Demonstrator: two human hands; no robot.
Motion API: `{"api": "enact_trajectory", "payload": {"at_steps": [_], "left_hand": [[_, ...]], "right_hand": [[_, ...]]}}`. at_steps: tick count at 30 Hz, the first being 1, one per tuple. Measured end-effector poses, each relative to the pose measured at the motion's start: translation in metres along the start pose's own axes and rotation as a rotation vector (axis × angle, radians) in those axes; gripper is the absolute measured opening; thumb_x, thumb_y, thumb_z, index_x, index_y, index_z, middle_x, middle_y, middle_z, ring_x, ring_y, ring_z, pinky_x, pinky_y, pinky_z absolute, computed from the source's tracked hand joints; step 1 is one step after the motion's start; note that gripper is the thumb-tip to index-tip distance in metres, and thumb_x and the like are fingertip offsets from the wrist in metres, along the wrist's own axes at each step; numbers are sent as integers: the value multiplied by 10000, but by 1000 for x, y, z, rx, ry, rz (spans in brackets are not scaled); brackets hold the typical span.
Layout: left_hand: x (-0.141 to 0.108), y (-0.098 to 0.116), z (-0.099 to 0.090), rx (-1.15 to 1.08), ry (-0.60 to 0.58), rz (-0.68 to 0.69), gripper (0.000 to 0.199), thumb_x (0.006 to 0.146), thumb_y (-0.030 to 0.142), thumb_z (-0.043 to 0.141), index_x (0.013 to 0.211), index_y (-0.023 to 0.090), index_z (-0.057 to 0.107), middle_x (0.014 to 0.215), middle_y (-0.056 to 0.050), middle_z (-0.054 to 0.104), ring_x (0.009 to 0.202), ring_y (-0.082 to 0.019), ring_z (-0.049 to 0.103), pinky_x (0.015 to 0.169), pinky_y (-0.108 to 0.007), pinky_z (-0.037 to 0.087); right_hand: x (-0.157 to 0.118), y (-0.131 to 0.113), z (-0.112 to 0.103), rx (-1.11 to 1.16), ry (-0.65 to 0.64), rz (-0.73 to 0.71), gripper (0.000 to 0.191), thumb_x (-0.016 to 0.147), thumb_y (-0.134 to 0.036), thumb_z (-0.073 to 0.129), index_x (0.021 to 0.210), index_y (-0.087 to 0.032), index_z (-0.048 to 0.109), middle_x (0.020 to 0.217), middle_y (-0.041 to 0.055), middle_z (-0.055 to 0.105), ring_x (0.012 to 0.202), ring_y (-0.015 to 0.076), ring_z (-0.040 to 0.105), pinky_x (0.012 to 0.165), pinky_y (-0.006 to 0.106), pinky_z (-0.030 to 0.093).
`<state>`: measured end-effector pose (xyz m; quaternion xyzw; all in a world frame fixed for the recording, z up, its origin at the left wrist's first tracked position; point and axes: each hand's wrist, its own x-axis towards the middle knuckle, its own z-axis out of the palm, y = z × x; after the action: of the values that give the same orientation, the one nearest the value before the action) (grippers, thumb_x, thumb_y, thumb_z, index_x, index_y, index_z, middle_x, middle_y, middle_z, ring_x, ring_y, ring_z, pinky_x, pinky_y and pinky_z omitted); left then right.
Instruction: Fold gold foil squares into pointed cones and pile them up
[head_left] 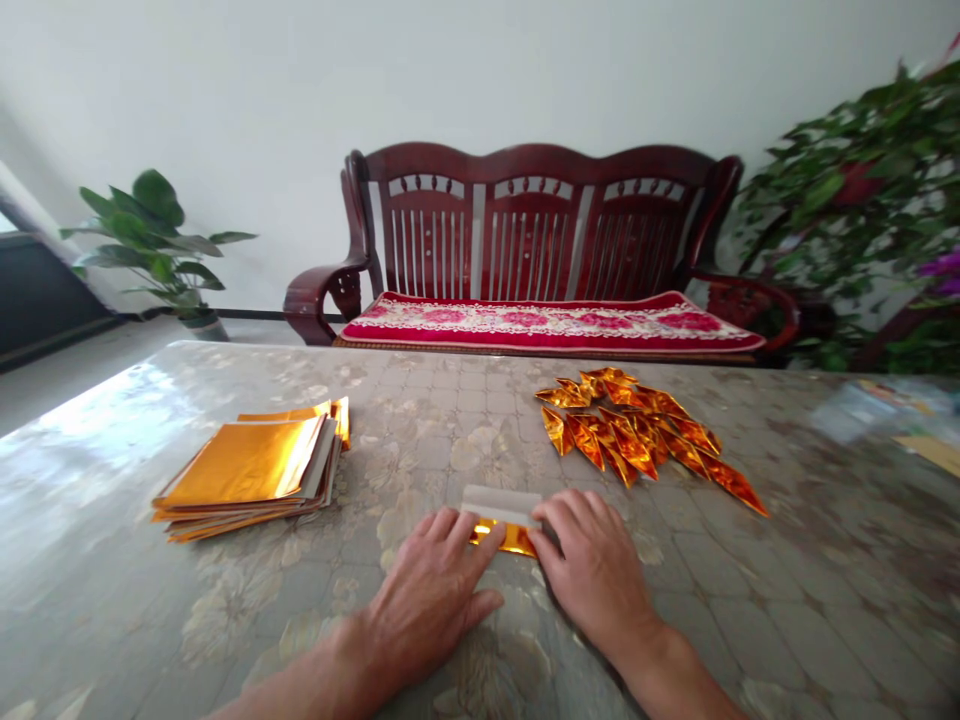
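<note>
A sheet of gold foil paper (516, 538) lies in front of me on the table, partly folded; its grey backing shows beyond a narrow gold strip. My left hand (435, 575) rests on its left part, fingers stretched out and pressing the strip, thumb apart. At the right end, my right hand (596, 560) has its thumb and curled fingers closed on the paper's edge. The fingers hide both ends of the sheet. To the left sits a stack of gold foil sheets (244, 462). Beyond my right hand, several pointed folded foil pieces (622, 425) lie in a loose pile.
A patterned, glossy cover spreads over the table (420, 440). Clear plastic packaging (877, 408) lies at the far right. Behind the table stands a dark red wooden bench (525, 235) with a red floral seat cover, between a potted plant (161, 240) and dense foliage (862, 190).
</note>
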<state>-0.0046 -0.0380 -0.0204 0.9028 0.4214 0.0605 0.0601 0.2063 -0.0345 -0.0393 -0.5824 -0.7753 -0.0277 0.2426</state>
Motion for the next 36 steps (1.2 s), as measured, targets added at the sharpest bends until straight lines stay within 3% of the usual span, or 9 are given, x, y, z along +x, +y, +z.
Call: {"api": "enact_trajectory", "payload": {"at_steps": [5,9,12,16,20,25,31,36], "left_hand": [[1,10,2,19,-9,-51,550,884,392,663,1374,253,456,1147,-61,584,1044,-276,522,930,-453,491],[3,13,4,63,-6,-66,537,899,397,643,1377,232,463,1128,-71,597,1026,-285,535,911,-460,505],[1,13,6,65,-4,-57,611,891,481,636,1408,221,441,1168,-82,601,1039,-287,545,916,-458,511],[-7,10,10,78,3,-41,686,861,547,649,1413,193,447,1302,-107,577,1142,-300,536,985,-456,489],[-16,7,16,111,14,-38,675,856,491,686,1401,156,472,1411,-129,533,1268,-311,486,1076,-451,427],[-21,5,19,178,17,-49,608,905,423,640,1407,119,482,1462,-161,503,1270,-327,504,1059,-462,437],[-23,7,20,270,28,-51,493,939,361,595,1338,76,544,1358,-199,576,1187,-334,554,1010,-476,454],[-26,13,15,258,34,34,279,972,283,529,1186,127,618,1221,-148,631,1058,-299,585,914,-459,493]], "right_hand": [[-9,-18,7,6,-37,-162,262,850,-85,642,1066,-235,657,999,20,661,945,224,543,847,364,426],[-20,-32,13,-115,-4,-185,368,834,-116,627,1200,-149,631,1193,94,668,1118,272,546,979,410,424],[-27,-32,13,-188,-53,-254,482,862,-202,592,1330,-93,560,1402,144,567,1300,307,466,1093,459,366],[-32,-23,9,-227,-164,-291,614,887,-287,561,1454,-89,435,1535,155,418,1411,317,370,1106,498,374],[-37,-16,7,-206,-183,-282,675,898,-375,564,1485,-87,394,1553,169,378,1432,337,345,1112,534,375],[-41,-9,4,-207,-161,-281,682,904,-408,550,1494,-107,387,1549,161,384,1431,337,349,1107,554,380],[-42,-4,2,-220,-158,-258,653,908,-415,539,1482,-130,415,1541,162,397,1419,346,368,1103,592,359],[-39,2,0,-207,-170,-241,633,927,-430,510,1471,-117,430,1534,168,407,1417,355,369,1099,631,343]]}}
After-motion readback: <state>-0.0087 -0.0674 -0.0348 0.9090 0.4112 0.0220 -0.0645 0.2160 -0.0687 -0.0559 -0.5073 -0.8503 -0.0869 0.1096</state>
